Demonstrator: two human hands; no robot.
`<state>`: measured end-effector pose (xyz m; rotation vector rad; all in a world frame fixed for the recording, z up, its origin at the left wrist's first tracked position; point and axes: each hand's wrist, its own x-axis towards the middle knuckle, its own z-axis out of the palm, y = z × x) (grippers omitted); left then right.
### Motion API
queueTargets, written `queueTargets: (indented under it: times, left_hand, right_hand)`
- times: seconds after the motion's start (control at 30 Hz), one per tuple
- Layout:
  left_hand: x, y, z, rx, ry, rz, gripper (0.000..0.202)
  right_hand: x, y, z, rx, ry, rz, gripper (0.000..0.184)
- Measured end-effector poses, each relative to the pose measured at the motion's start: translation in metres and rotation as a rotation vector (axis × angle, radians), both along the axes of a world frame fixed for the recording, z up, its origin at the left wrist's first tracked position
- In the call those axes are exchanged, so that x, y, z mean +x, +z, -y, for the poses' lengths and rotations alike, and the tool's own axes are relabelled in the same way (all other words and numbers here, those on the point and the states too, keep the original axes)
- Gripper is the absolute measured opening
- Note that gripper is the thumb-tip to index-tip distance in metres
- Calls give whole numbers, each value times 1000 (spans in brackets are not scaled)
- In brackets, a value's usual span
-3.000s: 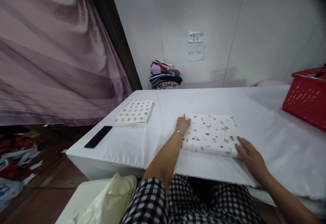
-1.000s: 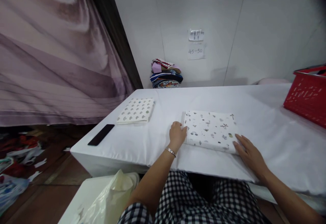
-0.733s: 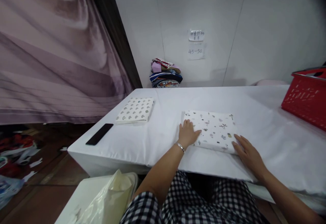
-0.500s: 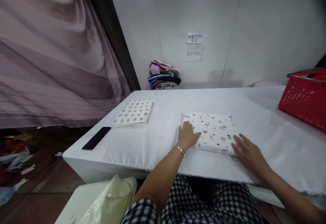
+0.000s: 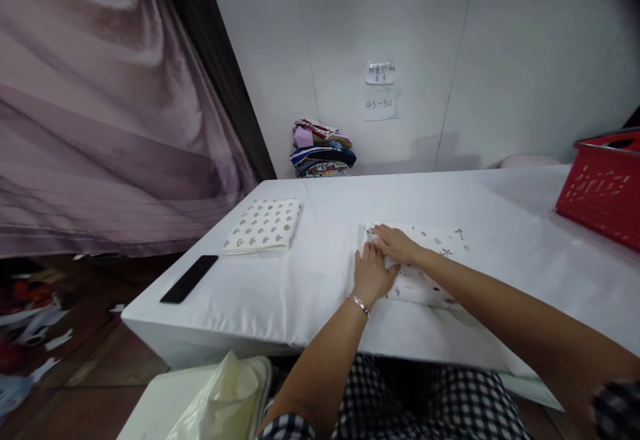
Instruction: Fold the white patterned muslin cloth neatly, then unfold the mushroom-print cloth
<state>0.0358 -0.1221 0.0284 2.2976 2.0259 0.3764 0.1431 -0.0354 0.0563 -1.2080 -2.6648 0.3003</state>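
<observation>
A folded white cloth with small printed plants lies flat on the white table in front of me. My left hand rests on its left edge, fingers stretched out, a silver bracelet at the wrist. Reaching across the cloth, my right hand lies flat on its upper left part, its fingertips close to those of the left. The right forearm hides much of the cloth's right side. Further left on the table is a second folded cloth, white with grey mushroom-like prints, which neither hand touches.
A black phone-like slab lies by the left edge of the white table. Folded fabrics are stacked by the wall. A red basket stands at the right. Below is a white bin with a plastic bag.
My right hand has moved left from the cloth's right edge to its upper left part, next to my left hand. The left hand has stayed at the left edge.
</observation>
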Motion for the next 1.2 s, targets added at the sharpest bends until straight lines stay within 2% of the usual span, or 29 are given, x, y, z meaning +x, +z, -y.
queueTargets:
  times: [0.13,0.3,0.6,0.73,0.87,0.97,1.07,1.2]
  left_hand:
    - [-1,-1,0,21,2,4,70]
    - [-1,-4,-2,16,2,0,72]
    - [-1,-4,-5,-4,-12,-24,70]
    - [0,-3,-5,-31,-2,-35,69]
    - [-1,-2,-3,-28,-1,-46,68]
    - [-1,2,-5,-67,-14,-53,68]
    - [1,10,-18,-135,-21,-72,70]
    - [5,18,-51,-134,-46,-75,77]
  right_hand:
    - [-24,-11,-28,-61,-4,29,52]
    - [-28,-30,-37,-80,-51,28,58]
    - [-21,-25,-44,-94,-15,43,60]
    - [4,-23,-42,-67,-29,62,59]
    - [56,-27,-33,-17,-98,104,63]
    - [98,-32,-27,-2,-235,142,65]
    - [123,-38,-23,11,-328,163,66]
    - [127,-42,-22,52,-353,157,66]
